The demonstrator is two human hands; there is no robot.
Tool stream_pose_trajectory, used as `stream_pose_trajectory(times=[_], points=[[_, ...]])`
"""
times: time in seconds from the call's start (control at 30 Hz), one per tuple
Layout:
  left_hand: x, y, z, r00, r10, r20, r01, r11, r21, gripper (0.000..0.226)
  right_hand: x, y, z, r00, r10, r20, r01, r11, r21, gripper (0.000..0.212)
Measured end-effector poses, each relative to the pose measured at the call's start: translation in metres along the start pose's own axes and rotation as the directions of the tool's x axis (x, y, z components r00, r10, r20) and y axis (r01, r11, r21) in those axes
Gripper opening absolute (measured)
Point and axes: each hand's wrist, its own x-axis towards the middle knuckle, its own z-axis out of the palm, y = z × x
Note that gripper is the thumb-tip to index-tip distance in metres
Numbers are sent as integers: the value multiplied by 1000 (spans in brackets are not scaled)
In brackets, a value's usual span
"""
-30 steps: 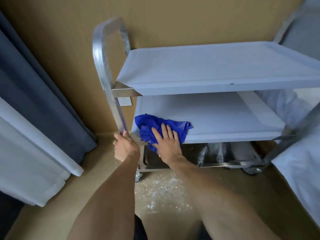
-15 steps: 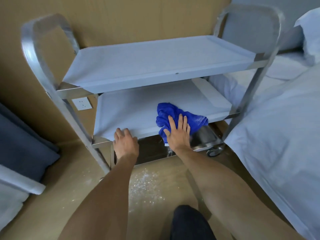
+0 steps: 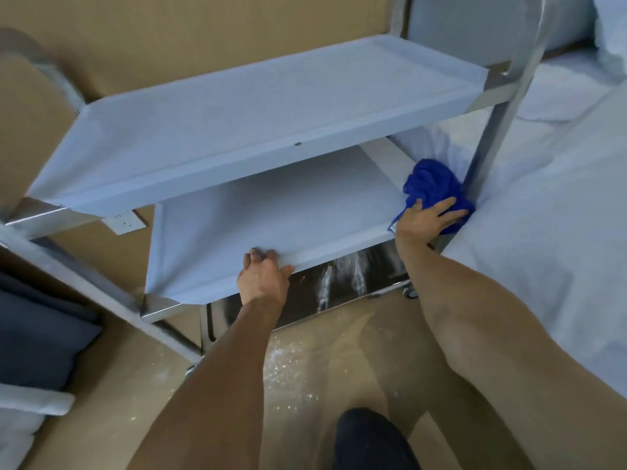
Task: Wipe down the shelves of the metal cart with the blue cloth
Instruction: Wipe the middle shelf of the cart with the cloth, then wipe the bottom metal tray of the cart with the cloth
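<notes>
The metal cart (image 3: 502, 117) stands against the brown wall with three shelves. The top shelf (image 3: 271, 106) and the middle shelf (image 3: 278, 215) look pale, the bottom shelf (image 3: 339, 283) is shiny steel streaked with white powder. The bunched blue cloth (image 3: 432, 181) lies at the right end of the middle shelf, against the right upright. My right hand (image 3: 425, 220) presses flat on the cloth with fingers spread. My left hand (image 3: 263, 276) holds the front rim of the middle shelf, its fingers curled over the edge.
A bed with white linen (image 3: 549, 232) sits tight against the cart's right side. White powder (image 3: 291, 378) is scattered on the floor in front of the cart. A wall socket (image 3: 124, 223) shows behind the left side, and dark curtains (image 3: 37, 337) hang at the left.
My right hand has slid the blue cloth along the middle shelf from its left end to its right end. My left hand has moved from the left upright to the shelf's front rim.
</notes>
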Motion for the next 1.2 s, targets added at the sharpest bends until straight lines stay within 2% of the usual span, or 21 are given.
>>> stream_pose_trajectory(times=[0.1, 0.17, 0.23, 0.33, 0.4, 0.47, 0.5, 0.57, 0.6, 0.67, 0.7, 0.73, 0.8, 0.87, 0.93, 0.97, 1.03, 1.07, 1.13, 1.17, 1.2], points=[[-2, 4, -2, 1000, 6, -15, -6, 1000, -12, 45, -68, -2, 10, 997, -56, 47, 58, 997, -47, 74], [-4, 6, -2, 1000, -2, -17, 1, 998, -65, 43, -136, -5, 13, 985, -114, 130, 114, 993, 10, 76], [-8, 6, -9, 1000, 4, 26, -1, 995, -102, 41, -203, -9, 18, 947, -198, 254, 185, 980, 75, 80], [-25, -6, -26, 997, 31, 76, -15, 979, -205, 34, -255, -1, 18, 869, -276, 411, 288, 957, 34, 78], [-48, -26, -37, 999, -23, 36, 31, 967, -254, 36, -255, 11, 4, 810, -319, 492, 375, 927, -15, 74], [-74, -44, -44, 989, -141, -36, 126, 952, -278, 31, -244, 23, -18, 758, -369, 538, 455, 890, -30, 67], [-86, -50, -45, 974, -224, -29, 204, 928, -312, 25, -239, 27, -29, 742, -388, 546, 473, 881, -18, 63], [-95, -64, -27, 906, -406, 116, 414, 797, -440, 21, -233, 34, -47, 737, -403, 542, 469, 883, 20, 53], [-94, -71, -13, 846, -462, 266, 528, 655, -540, 34, -233, 35, -56, 735, -387, 556, 446, 895, 32, 47], [-87, -82, 25, 764, -409, 499, 637, 356, -684, 76, -238, 35, -75, 683, -334, 650, 371, 925, 85, 31], [-91, -79, 37, 742, -346, 574, 662, 244, -708, 83, -242, 34, -85, 630, -302, 716, 340, 936, 96, 23], [-105, -67, 30, 724, -287, 627, 682, 160, -714, 79, -247, 33, -94, 563, -273, 780, 330, 940, 91, 18], [-131, -49, 15, 709, -165, 685, 698, 26, -716, 69, -257, 35, -105, 418, -197, 887, 328, 943, 54, 18], [-149, -42, 10, 723, -105, 683, 682, -54, -730, 68, -271, 38, -115, 277, -118, 954, 411, 911, -7, 20], [-158, -46, 14, 736, -174, 654, 650, -87, -755, 70, -286, 44, -121, 164, -26, 986, 437, 898, -48, 16], [-161, -50, 18, 731, -239, 639, 640, -85, -763, 62, -294, 46, -126, 142, 33, 989, 383, 920, -86, 15], [-169, -61, 23, 731, -318, 604, 623, -50, -780, 60, -307, 43, -136, 186, 121, 975, 208, 965, -160, 10], [-176, -65, 21, 736, -308, 603, 622, -47, -782, 67, -310, 44, -136, 255, 110, 961, 125, 982, -145, 12], [-182, -78, 24, 746, -258, 614, 631, -22, -775, 77, -308, 47, -136, 469, 56, 882, 66, 993, -98, 40], [-191, -78, 12, 752, -202, 628, 644, 16, -765, 72, -308, 49, -140, 513, 69, 856, 12, 996, -87, 60], [-197, -78, 0, 758, -149, 636, 647, 39, -762, 60, -309, 51, -142, 491, 88, 867, -73, 996, -60, 75]])
